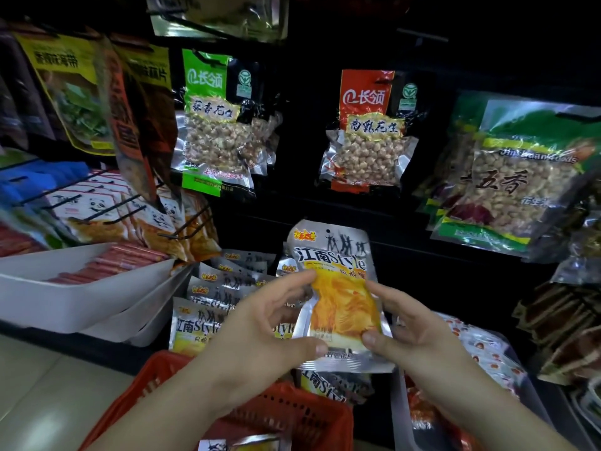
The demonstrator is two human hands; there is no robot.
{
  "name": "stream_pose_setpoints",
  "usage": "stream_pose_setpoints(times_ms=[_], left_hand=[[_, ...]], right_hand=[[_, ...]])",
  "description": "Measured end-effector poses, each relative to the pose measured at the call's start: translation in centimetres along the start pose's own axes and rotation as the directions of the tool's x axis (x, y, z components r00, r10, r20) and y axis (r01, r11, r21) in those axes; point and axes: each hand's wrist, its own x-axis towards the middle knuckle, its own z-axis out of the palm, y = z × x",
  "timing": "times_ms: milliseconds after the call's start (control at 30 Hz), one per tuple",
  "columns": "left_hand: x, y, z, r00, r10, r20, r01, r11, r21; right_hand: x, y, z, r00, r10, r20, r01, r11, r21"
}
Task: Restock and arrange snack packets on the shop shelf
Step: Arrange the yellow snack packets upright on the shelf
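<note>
Packet: silver-and-yellow snack packet (338, 294), upright with the label towards me, in the air before the dark shelf, above the basket.
Left hand: left hand (260, 333) pinches the packet's left side, with a fingertip high on the edge and the thumb at the bottom seam.
Right hand: right hand (413, 333) pinches the right side, thumb low on the front. The other fingers look to be behind the packet; I can't see them fully.
Why this hold: pinching both edges keeps the packet flat and face-out. My read is that I'm squaring it up before it joins the row.
Row: matching packets (208, 307) stand overlapped and leaning back, just left of the held one and partly behind my left hand.
Basket: red basket (292, 415) sits under my hands with more of the same packets inside, probably the supply.
Pegs above: green peanut bag (214, 125) and red peanut bag (367, 131) hang face-out, well apart from my packet.
Left side: white tray (65, 288) holds red sausages, with panda packets (107, 209) on pegs above it.
Right side: bin of red-dotted packets (481, 349), near my right hand.
Room: dim, with a black shelf back and pale floor tile (39, 385) at lower left.
</note>
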Motion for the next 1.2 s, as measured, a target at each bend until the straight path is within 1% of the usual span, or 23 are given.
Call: stream_pose_setpoints(times_ms=[33, 67, 100, 133, 200, 233, 300, 367, 400, 433, 500, 533, 567, 633, 700, 733, 833, 867, 967, 1033, 1067, 1100, 1200], left_hand=[[-0.1, 0.1, 0.2, 0.999, 0.013, -0.035, -0.012, 1.0, 0.025], [0.0, 0.0, 0.5, 0.998, 0.024, -0.059, -0.021, 0.998, 0.052], [-0.1, -0.2, 0.9, 0.997, 0.037, -0.07, -0.033, 0.997, 0.064], [-0.2, -0.4, 1.5, 0.996, 0.055, -0.074, -0.05, 0.997, 0.064], [-0.7, -0.3, 3.0, 0.991, 0.119, -0.057, -0.116, 0.992, 0.045], [-0.9, -0.4, 3.7, 0.988, 0.152, -0.038, -0.151, 0.988, 0.033], [-1.5, 0.1, 4.7, 0.983, 0.184, 0.004, -0.184, 0.983, -0.018], [-1.7, 1.0, 4.8, 0.986, 0.139, 0.093, -0.123, 0.98, -0.156], [-1.7, 1.2, 4.6, 0.99, 0.111, 0.09, -0.09, 0.974, -0.209], [-1.6, 1.3, 4.4, 0.996, 0.082, 0.023, -0.074, 0.971, -0.228], [-0.6, 0.6, 3.7, 0.977, 0.026, -0.213, -0.061, 0.985, -0.161], [-0.3, 0.3, 3.2, 0.96, -0.006, -0.282, -0.037, 0.988, -0.147], [0.0, 0.1, 2.8, 0.955, -0.045, -0.292, -0.002, 0.988, -0.157], [0.7, -0.6, 2.1, 0.972, -0.122, -0.203, 0.056, 0.952, -0.301], [0.8, -0.6, 1.5, 0.988, -0.134, -0.082, 0.09, 0.909, -0.406], [0.8, -0.7, 1.3, 0.992, -0.107, -0.071, 0.069, 0.912, -0.404], [0.9, -0.7, 1.0, 0.993, -0.051, -0.108, 0.013, 0.945, -0.326], [0.9, -0.6, 0.9, 0.994, -0.044, -0.099, 0.008, 0.942, -0.336], [0.4, -0.2, 0.8, 0.999, -0.027, 0.03, 0.036, 0.931, -0.363], [0.2, 0.1, 0.6, 0.993, -0.029, 0.118, 0.067, 0.94, -0.335], [0.2, 0.1, 0.5, 0.992, -0.036, 0.121, 0.07, 0.952, -0.298], [0.3, 0.1, 0.4, 0.994, -0.046, 0.095, 0.069, 0.963, -0.259], [0.8, -0.3, 0.3, 0.999, -0.039, -0.026, 0.034, 0.981, -0.192]], right_hand=[[-0.1, -0.1, 0.2, 0.998, -0.024, -0.063, 0.016, 0.992, -0.123], [-0.2, -0.2, 0.4, 0.993, -0.063, -0.095, 0.041, 0.975, -0.218], [-0.2, -0.4, 0.7, 0.991, -0.098, -0.092, 0.074, 0.968, -0.24], [-0.2, -0.4, 1.1, 0.991, -0.115, -0.068, 0.101, 0.977, -0.189], [-0.4, -1.0, 2.1, 0.995, -0.096, 0.04, 0.096, 0.995, -0.008], [-0.5, -1.4, 2.5, 0.993, -0.08, 0.089, 0.077, 0.996, 0.04], [-0.6, -1.8, 2.8, 0.991, -0.074, 0.116, 0.068, 0.996, 0.051], [-0.5, -1.9, 2.8, 0.993, -0.059, 0.102, 0.051, 0.996, 0.074], [-0.5, -1.8, 2.7, 0.996, -0.048, 0.076, 0.04, 0.994, 0.1], [-0.5, -1.7, 2.7, 0.998, -0.04, 0.046, 0.034, 0.992, 0.123], [-0.5, -1.4, 2.3, 0.999, -0.033, 0.01, 0.032, 0.99, 0.14], [-0.5, -1.4, 2.1, 0.999, -0.033, 0.026, 0.029, 0.989, 0.143], [-0.5, -1.4, 1.8, 0.998, -0.032, 0.053, 0.023, 0.988, 0.154], [-0.7, -1.5, 1.4, 0.993, -0.017, 0.113, -0.007, 0.977, 0.213], [-0.7, -1.6, 1.5, 0.991, -0.001, 0.136, -0.031, 0.973, 0.231], [-0.6, -1.5, 1.6, 0.993, 0.008, 0.114, -0.034, 0.973, 0.226], [-0.3, -1.4, 1.9, 1.0, 0.026, 0.003, -0.026, 0.967, 0.252], [-0.3, -1.4, 1.9, 0.999, 0.03, -0.026, -0.023, 0.966, 0.259], [-0.4, -1.4, 1.9, 0.995, 0.044, -0.091, -0.017, 0.96, 0.281], [-0.4, -1.5, 1.7, 0.991, 0.064, -0.114, -0.029, 0.959, 0.283], [-0.3, -1.5, 1.5, 0.992, 0.07, -0.104, -0.038, 0.959, 0.281], [-0.2, -1.6, 1.3, 0.994, 0.08, -0.074, -0.057, 0.961, 0.27], [-0.4, -1.5, 0.7, 0.985, 0.116, 0.128, -0.145, 0.96, 0.239]])
